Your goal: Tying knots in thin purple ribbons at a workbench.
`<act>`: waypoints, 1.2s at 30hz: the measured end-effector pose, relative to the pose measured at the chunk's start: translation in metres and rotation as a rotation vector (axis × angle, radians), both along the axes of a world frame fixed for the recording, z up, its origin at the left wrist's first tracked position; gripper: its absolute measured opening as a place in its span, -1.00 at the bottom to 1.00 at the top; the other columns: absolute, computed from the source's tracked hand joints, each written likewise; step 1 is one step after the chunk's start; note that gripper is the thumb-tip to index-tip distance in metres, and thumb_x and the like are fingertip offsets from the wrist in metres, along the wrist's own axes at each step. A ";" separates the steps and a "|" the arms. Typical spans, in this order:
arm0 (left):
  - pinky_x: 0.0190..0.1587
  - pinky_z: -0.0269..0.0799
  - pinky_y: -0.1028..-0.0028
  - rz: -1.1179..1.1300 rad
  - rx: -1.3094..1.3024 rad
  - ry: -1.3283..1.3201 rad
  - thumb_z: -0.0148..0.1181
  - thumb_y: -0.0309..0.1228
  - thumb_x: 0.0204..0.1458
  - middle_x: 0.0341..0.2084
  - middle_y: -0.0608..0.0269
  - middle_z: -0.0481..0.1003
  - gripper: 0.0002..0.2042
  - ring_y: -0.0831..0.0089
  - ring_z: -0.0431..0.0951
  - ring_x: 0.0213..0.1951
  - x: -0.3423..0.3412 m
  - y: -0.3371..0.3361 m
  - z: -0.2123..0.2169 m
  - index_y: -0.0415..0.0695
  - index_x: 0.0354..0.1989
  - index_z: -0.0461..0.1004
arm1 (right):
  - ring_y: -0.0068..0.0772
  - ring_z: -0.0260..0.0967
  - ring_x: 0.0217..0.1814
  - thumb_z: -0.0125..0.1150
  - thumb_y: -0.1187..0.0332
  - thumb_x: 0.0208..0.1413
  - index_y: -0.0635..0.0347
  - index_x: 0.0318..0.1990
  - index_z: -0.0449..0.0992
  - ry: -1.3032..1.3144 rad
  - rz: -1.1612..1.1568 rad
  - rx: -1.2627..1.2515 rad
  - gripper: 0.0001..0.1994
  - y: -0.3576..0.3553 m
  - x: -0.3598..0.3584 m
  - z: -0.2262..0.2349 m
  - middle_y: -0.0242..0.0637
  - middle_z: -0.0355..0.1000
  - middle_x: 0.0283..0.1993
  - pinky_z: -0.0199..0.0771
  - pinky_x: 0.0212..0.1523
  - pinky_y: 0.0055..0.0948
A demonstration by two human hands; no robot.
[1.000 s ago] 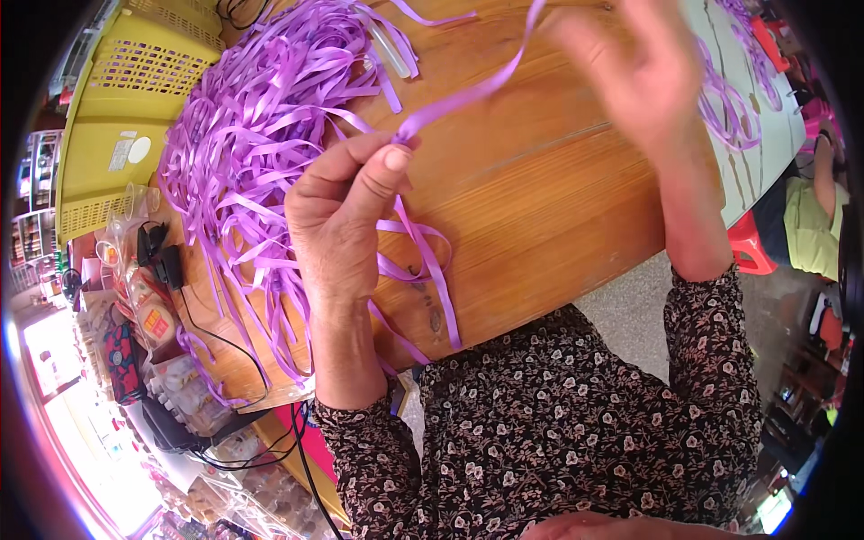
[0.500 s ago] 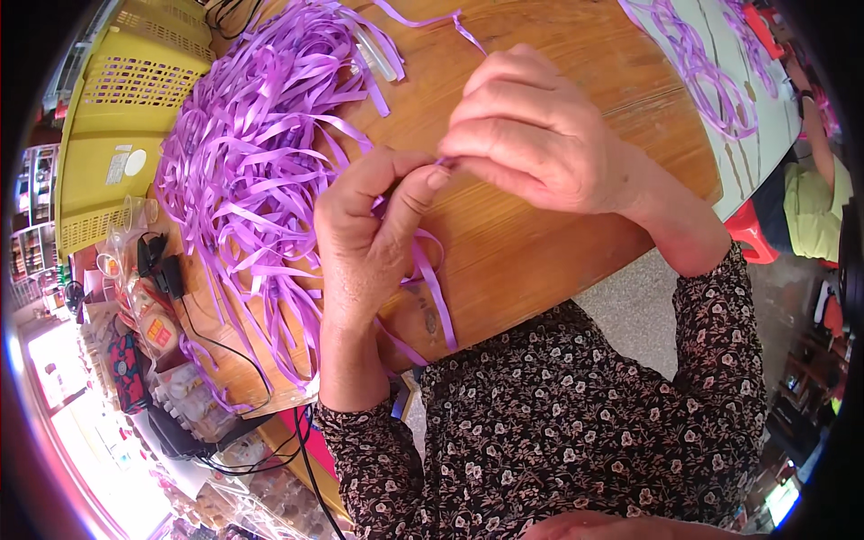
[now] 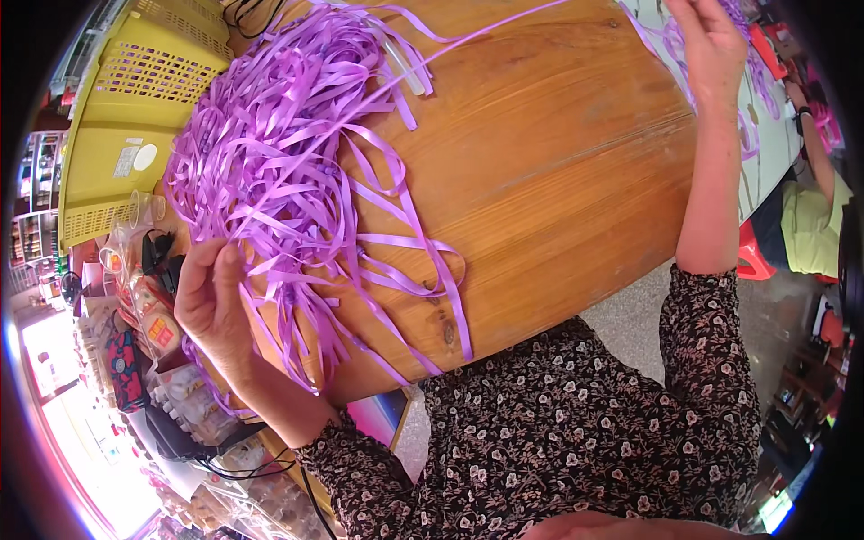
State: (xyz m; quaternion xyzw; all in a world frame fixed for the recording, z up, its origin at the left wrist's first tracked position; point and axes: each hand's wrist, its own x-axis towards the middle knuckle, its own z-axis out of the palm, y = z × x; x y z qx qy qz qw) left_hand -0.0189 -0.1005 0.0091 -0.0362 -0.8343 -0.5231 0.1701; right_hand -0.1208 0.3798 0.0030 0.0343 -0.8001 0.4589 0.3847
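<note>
A big tangled heap of purple ribbons (image 3: 270, 135) lies on the left of the wooden table (image 3: 540, 180). My left hand (image 3: 214, 306) is at the heap's near left side, thumb and forefinger pinched on a purple ribbon. At the upper right, my right hand (image 3: 715, 54) is raised over the table's far edge, its fingers closed and partly cut off by the picture's top. A taut ribbon strand (image 3: 504, 27) runs from the heap up to the right and leaves the view, seemingly toward that hand. Loose ribbon ends hang near the table's front edge.
A yellow perforated basket (image 3: 112, 171) stands at the left. Clear plastic cups (image 3: 144, 211), bags and black cables crowd below it. Across on the right, a white marbled table (image 3: 756, 180) carries more ribbon; beside it are a co-worker's arm (image 3: 814, 135) and a red stool (image 3: 754, 252).
My hands, together over the table before, have parted widely. The left went down and left to the heap; the right went up and right, and a ribbon strand is now stretched across.
</note>
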 end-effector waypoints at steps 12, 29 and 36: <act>-0.32 0.24 0.65 0.086 -0.069 -0.022 0.14 -0.53 0.05 -0.51 0.38 0.39 -0.92 0.63 0.33 -0.44 0.033 -0.073 -0.020 -0.27 -0.30 0.48 | -0.37 0.40 -0.23 0.20 0.56 0.03 0.52 -0.20 0.42 0.276 0.023 -0.726 -0.79 0.066 -0.018 -0.013 -0.13 0.44 -0.25 0.44 -0.11 -0.44; 0.11 0.26 0.19 -0.314 1.720 0.156 -0.02 -0.37 0.16 -0.30 0.22 0.47 -0.81 0.31 0.46 -0.19 -0.011 -0.029 -0.042 -0.23 -0.18 0.40 | -0.22 0.17 -0.09 -0.21 0.46 0.22 0.37 -0.20 0.28 -0.028 1.065 -1.680 -0.85 0.075 -0.010 -0.004 -0.14 0.22 -0.24 0.12 0.09 -0.06; -0.50 0.18 0.61 -0.136 0.942 0.116 0.00 -0.48 0.15 -0.57 0.31 0.41 -0.83 0.63 0.22 -0.61 -0.003 0.035 -0.028 -0.19 -0.10 0.37 | -0.44 0.04 -0.31 -0.10 0.59 0.13 0.36 -0.21 0.29 -0.080 1.115 -1.518 -0.91 0.052 -0.007 0.003 -0.33 0.06 -0.41 0.10 -0.18 -0.41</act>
